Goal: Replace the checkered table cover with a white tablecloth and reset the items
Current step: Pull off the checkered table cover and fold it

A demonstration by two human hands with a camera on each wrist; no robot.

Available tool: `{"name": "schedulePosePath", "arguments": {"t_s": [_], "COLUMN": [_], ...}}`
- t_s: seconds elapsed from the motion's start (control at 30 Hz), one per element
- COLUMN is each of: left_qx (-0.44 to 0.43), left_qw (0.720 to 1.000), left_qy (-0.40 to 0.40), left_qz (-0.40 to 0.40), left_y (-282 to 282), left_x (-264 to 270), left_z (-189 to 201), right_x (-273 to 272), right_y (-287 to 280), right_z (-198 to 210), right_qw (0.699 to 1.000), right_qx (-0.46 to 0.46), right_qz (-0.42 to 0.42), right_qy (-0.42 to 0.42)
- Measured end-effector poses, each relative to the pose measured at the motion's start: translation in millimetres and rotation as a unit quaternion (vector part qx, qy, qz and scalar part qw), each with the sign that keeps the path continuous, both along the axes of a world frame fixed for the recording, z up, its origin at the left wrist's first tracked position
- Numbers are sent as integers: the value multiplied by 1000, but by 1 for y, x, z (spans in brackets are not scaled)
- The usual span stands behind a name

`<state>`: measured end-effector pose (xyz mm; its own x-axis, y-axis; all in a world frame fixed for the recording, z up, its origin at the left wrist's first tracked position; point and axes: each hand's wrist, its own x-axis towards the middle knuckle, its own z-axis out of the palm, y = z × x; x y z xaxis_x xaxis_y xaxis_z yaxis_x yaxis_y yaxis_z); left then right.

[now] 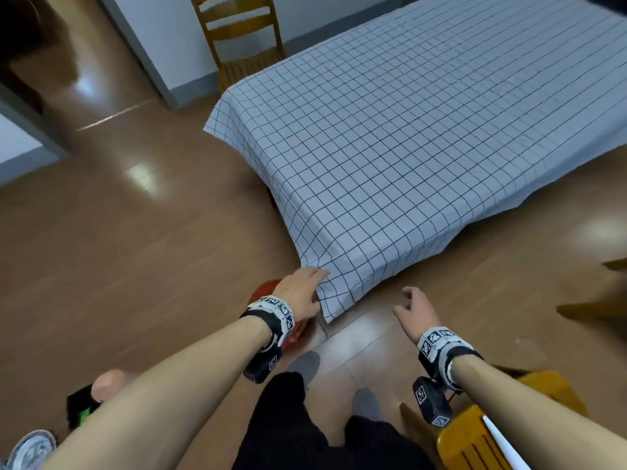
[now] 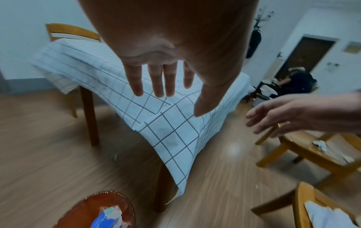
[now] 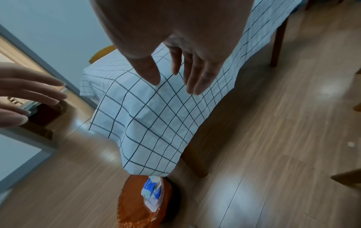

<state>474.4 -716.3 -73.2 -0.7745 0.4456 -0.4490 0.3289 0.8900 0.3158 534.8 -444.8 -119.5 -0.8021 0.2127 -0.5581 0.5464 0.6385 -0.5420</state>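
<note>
The checkered cover [image 1: 407, 137], white with a dark grid, lies over the whole table, and its near corner [image 1: 334, 300] hangs toward the floor. My left hand [image 1: 317, 286] reaches that corner with straight fingers [image 2: 156, 83] and holds nothing; whether it touches the cloth I cannot tell. My right hand [image 1: 407, 301] hovers just right of the corner, apart from the cloth, with relaxed fingers [image 3: 195, 80]. A red-brown tray [image 3: 136, 205] with a blue-and-white packet [image 3: 153, 191] sits on the floor below the corner.
A wooden chair [image 1: 237, 39] stands at the table's far end. A yellow chair [image 1: 475, 442] with something white on it [image 2: 328, 216] is at my lower right, with more wooden furniture [image 2: 304, 148] beside it. A doorway opens at the left.
</note>
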Motion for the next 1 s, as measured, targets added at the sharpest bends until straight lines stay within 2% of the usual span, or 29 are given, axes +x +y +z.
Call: {"name": "schedulePosePath", "arguments": {"t_s": [0.1,0.27,0.33,0.4,0.57,0.73,0.87,1.0], "left_qx": [-37,-99,-120,-123,-105,-99,-106,-107], "left_qw": [997,994,990,984,937,879,843,842], "left_qy": [13,21,29,64,138,188,219,199], "left_qz": [-70,-47,-62,-110,-302,-427,-480,-491], "left_y": [-3,-24,-34,-44,-46,-13,9,21], "left_x": [-23,-59,-72,-79,-87,-101,-106,-101], "left_z": [-17,-49,-64,-74,-83,-88,-94,-88], "right_x": [2,8,10,15,31,43,48,55], "right_y": [0,-23,-39,-57,-101,-120,-122,-119], "right_z": [-6,-23,-33,-39,-46,-54,-52,-47], "right_qw": [999,993,989,986,976,966,959,956], "right_qx": [8,20,21,19,-11,-24,-22,-14], "right_qz": [-39,-116,-142,-162,-211,-254,-280,-291], "right_qy": [8,-18,-25,-34,-46,-46,-37,-21]}}
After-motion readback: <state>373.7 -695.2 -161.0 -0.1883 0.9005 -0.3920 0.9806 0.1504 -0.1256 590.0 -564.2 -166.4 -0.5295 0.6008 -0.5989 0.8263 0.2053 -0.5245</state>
